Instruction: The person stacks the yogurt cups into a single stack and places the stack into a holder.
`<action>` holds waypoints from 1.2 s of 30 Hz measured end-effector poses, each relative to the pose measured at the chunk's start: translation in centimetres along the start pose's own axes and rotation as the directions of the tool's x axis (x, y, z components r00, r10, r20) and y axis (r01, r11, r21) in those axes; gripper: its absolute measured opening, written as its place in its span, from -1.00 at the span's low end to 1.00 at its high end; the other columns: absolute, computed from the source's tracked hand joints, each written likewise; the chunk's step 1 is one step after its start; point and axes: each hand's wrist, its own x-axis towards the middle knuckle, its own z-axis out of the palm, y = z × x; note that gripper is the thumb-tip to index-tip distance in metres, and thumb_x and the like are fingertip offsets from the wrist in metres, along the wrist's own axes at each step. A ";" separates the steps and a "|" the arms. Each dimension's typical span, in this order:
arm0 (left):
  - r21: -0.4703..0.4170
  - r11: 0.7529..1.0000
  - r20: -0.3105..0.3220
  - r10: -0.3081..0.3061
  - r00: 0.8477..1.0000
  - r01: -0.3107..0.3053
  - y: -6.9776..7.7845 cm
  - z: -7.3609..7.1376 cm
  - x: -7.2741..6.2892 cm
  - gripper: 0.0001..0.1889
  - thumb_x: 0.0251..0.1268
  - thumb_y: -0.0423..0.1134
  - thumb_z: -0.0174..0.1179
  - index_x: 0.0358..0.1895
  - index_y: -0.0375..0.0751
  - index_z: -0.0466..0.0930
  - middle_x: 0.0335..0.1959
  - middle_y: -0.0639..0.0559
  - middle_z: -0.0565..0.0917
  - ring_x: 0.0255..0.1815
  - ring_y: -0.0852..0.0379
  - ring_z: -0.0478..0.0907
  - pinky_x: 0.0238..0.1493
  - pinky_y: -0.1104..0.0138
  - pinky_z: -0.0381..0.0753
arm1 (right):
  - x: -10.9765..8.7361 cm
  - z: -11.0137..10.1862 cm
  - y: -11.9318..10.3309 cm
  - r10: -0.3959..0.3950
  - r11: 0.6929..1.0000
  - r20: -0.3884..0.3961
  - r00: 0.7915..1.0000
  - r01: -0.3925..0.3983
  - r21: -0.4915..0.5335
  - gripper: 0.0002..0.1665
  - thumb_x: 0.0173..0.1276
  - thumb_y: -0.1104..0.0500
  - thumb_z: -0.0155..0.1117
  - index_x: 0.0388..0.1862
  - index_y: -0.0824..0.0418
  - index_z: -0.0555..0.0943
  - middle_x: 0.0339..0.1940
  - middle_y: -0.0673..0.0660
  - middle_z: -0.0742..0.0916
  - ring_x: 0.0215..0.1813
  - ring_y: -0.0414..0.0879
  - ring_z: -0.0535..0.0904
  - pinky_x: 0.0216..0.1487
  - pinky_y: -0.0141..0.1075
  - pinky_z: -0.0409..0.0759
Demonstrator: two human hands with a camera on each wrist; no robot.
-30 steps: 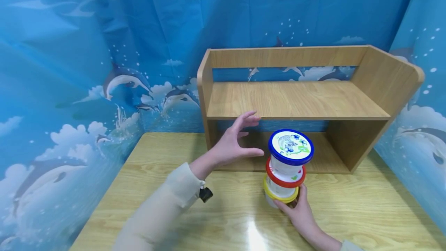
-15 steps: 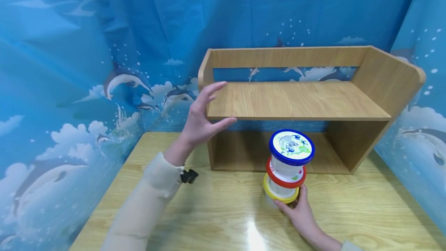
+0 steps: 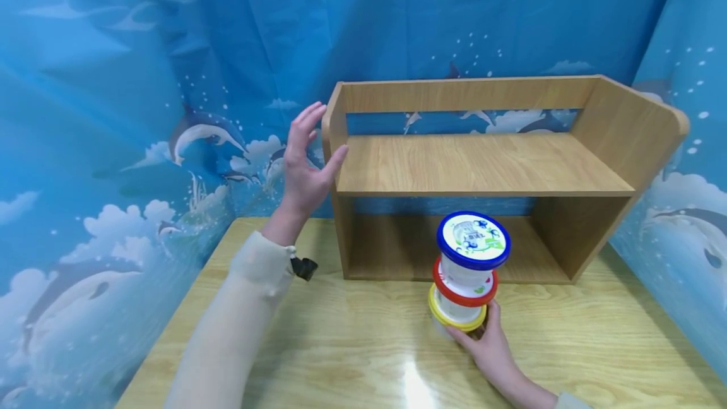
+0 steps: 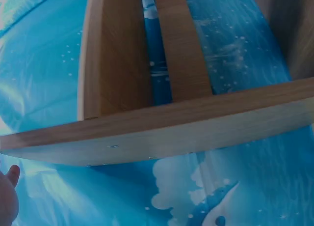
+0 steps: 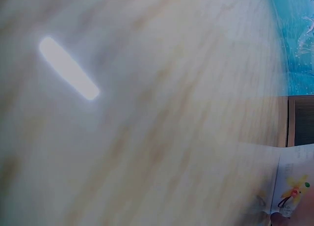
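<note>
Three white tubs stand stacked on the table before the shelf: a blue-lidded tub (image 3: pixel 474 240) on top, a red-lidded tub (image 3: pixel 462 289) in the middle and a yellow-lidded tub (image 3: pixel 457 317) at the bottom. My right hand (image 3: pixel 490 347) grips the yellow-lidded tub from the front right, thumb in front; its other fingers are mostly hidden behind. The right wrist view catches that tub's printed wall (image 5: pixel 293 179) at the lower right. Raised beside the shelf's left panel (image 3: pixel 335 137), my left hand (image 3: pixel 303 169) holds nothing, fingers and thumb spread. Part of it shows in the left wrist view.
A two-level wooden shelf (image 3: pixel 483 163) stands at the back of the table (image 3: pixel 363 339), its middle board above and behind the stack. Blue curtains (image 3: pixel 250 49) with dolphins hang behind and on both sides.
My left hand has moved left and up, away from the tub stack to the shelf's left side. The right hand and the stacked tubs have stayed where they were.
</note>
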 end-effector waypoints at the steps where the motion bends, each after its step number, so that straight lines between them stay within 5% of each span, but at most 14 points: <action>1: 0.004 1.000 0.004 -0.021 1.000 0.021 -0.2 0.1 0.0 -0.41 0.14 -0.38 0.34 0.26 -0.36 0.37 0.34 -0.19 0.38 0.37 0.05 0.28 0.24 0.14 0.41 | 0.0 0.0 0.0 0.003 1.000 0.002 1.000 -0.003 -0.004 0.03 0.15 0.31 0.47 0.40 0.30 -0.02 0.23 0.34 0.44 0.11 -0.33 0.42 0.07 -0.52 0.45; 5: 0.011 0.994 0.013 -0.107 0.994 0.107 -0.5 0.4 -0.1 -0.47 0.19 -0.46 0.27 0.26 -0.42 0.37 0.35 -0.26 0.35 0.36 -0.02 0.28 0.20 0.05 0.45 | 0.0 -0.1 0.0 0.008 1.000 0.010 1.000 -0.008 -0.023 0.05 0.17 0.29 0.47 0.41 0.30 -0.05 0.24 0.34 0.43 0.20 0.04 0.42 0.09 -0.50 0.45; 9: -0.034 0.979 0.025 -0.200 0.979 0.201 0.8 0.4 0.1 -0.52 0.25 -0.52 0.18 0.25 -0.47 0.36 0.34 -0.34 0.32 0.36 -0.13 0.28 0.18 -0.11 0.45 | 0.0 -0.1 -0.1 0.011 1.000 0.015 1.000 -0.011 -0.019 0.04 0.17 0.29 0.46 0.41 0.29 -0.05 0.24 0.35 0.43 0.23 0.20 0.39 0.08 -0.49 0.45; 14: -0.058 0.957 0.057 -0.281 0.958 0.284 2.3 0.0 0.4 -0.55 0.31 -0.51 0.13 0.26 -0.46 0.37 0.35 -0.32 0.32 0.36 -0.13 0.28 0.14 -0.20 0.44 | 0.0 -0.1 -0.1 0.014 1.000 0.002 1.000 -0.014 -0.025 0.03 0.15 0.29 0.48 0.39 0.27 -0.01 0.22 0.33 0.46 0.17 -0.02 0.45 0.07 -0.48 0.48; 21: -0.067 0.946 0.069 -0.313 0.947 0.318 2.1 0.1 0.3 -0.56 0.32 -0.51 0.11 0.26 -0.41 0.38 0.37 -0.26 0.33 0.36 -0.02 0.30 0.13 -0.17 0.46 | 0.0 -0.1 0.1 0.000 1.000 -0.001 1.000 0.000 -0.022 0.04 0.15 0.29 0.48 0.40 0.30 -0.02 0.22 0.35 0.46 0.05 -0.45 0.39 0.06 -0.48 0.48; 36: -0.113 0.953 0.103 -0.271 0.957 0.282 1.5 -0.1 0.3 -0.56 0.29 -0.56 0.10 0.24 -0.49 0.34 0.28 -0.34 0.39 0.27 -0.11 0.38 0.00 -0.11 0.58 | 0.0 0.0 -0.1 0.004 1.000 -0.013 1.000 -0.004 0.011 0.01 0.15 0.32 0.47 0.39 0.30 0.00 0.21 0.33 0.46 0.03 -0.48 0.39 0.05 -0.51 0.46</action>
